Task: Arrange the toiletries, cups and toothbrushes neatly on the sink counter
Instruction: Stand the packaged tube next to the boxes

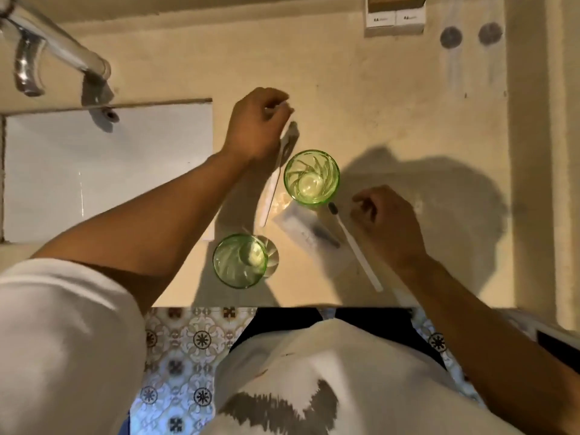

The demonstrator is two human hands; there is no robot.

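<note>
Green glass cups [311, 176], [240, 260] stand empty. Left hand [255, 127] pinches 1 white toothbrush [276, 180] beside the far cup; right hand [384, 221], half-curled, holds nothing, its toothbrush [356, 246] on the counter [392, 105]. Next: tip the brush into the cup.

We note two green ribbed glass cups [311, 176] [240, 259], glossy, on a matt beige counter [392, 105]. Left of the cups: a smooth white basin [106, 171] and polished metal tap [62, 48]. Toothbrush handles [357, 249] look like white plastic.
</note>
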